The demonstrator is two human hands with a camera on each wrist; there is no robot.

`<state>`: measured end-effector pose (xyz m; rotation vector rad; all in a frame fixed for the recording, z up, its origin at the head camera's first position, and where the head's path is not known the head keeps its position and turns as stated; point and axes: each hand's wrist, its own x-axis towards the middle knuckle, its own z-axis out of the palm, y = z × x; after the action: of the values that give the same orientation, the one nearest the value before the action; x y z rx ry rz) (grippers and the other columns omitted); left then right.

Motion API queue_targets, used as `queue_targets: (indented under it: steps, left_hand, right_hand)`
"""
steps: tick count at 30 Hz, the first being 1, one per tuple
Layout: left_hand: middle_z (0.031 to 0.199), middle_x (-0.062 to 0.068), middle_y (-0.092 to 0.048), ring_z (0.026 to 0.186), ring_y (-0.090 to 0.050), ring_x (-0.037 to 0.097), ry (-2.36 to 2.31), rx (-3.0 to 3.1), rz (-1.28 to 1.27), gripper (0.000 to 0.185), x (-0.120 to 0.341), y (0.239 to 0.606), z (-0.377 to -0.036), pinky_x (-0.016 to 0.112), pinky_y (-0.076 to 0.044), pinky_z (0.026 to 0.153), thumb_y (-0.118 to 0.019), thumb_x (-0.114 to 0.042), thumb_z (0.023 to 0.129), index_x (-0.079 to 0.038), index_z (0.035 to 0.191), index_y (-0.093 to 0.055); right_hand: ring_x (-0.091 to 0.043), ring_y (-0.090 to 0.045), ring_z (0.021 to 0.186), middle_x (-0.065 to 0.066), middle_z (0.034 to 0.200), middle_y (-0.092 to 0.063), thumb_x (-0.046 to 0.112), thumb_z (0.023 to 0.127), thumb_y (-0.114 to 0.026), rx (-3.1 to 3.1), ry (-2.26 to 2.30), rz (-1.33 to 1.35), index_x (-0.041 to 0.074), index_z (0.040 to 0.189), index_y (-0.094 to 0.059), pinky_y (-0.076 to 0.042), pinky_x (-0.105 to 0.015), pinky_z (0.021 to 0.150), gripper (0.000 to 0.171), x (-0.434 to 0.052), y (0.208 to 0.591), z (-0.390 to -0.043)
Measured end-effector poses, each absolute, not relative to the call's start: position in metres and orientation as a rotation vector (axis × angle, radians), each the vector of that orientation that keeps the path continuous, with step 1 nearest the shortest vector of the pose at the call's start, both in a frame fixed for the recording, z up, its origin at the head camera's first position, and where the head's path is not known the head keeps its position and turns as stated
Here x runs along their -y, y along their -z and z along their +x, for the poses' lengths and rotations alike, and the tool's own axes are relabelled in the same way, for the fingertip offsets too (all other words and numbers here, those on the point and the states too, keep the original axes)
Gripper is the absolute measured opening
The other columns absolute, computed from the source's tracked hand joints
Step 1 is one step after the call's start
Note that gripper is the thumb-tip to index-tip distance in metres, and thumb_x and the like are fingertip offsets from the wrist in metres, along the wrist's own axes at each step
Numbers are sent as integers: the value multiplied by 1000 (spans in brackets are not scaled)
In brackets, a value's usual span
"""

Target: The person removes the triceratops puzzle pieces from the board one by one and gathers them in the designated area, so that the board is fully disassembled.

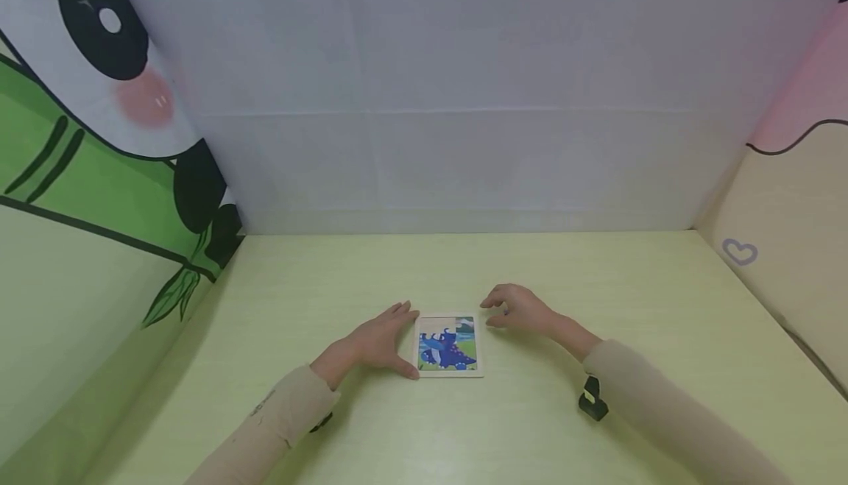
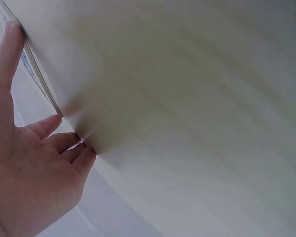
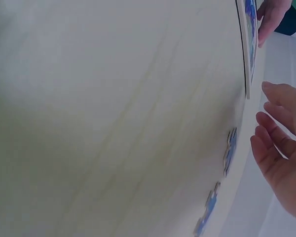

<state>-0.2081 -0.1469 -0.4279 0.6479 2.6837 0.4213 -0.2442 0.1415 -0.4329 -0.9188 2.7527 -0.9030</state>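
Puzzle (image 1: 447,346) — btwn both hands' fingers (image 1: 403,313)

One puzzle board (image 1: 447,347) with a blue dinosaur picture, lying on one pale green surface (image 1: 596,286). Two loose puzzle pieces (image 3: 230,149) showing in the right wrist view only. Two hands: left (image 1: 380,339) and right (image 1: 518,308). Two beige sleeves (image 1: 278,419).
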Motion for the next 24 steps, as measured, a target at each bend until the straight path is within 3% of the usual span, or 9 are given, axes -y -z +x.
queue_targets:
  steps: [11, 24]
  left_hand:
    - [152, 10, -17, 140, -11, 29, -427, -2688, 665, 104, 148, 431, -209, 48, -21, 111, -77, -54, 61, -11, 143, -29]
    - [152, 11, -16, 140, -11, 29, -414, -2685, 682, 107, 149, 432, -210, 47, -21, 112, -77, -55, 60, -10, 144, -28]
  right_hand:
    - [-13, -57, 86, -1, 93, -64, 17, 74, -75, -2708, 878, -812, 5, 99, -70, -49, -32, 80, 28, -113, 436, -240]
    - [-11, -55, 80, -2, 90, -64, 15, 72, -76, -2745, 771, -901, 3, 97, -70, -49, -26, 73, 28, -108, 433, -239]
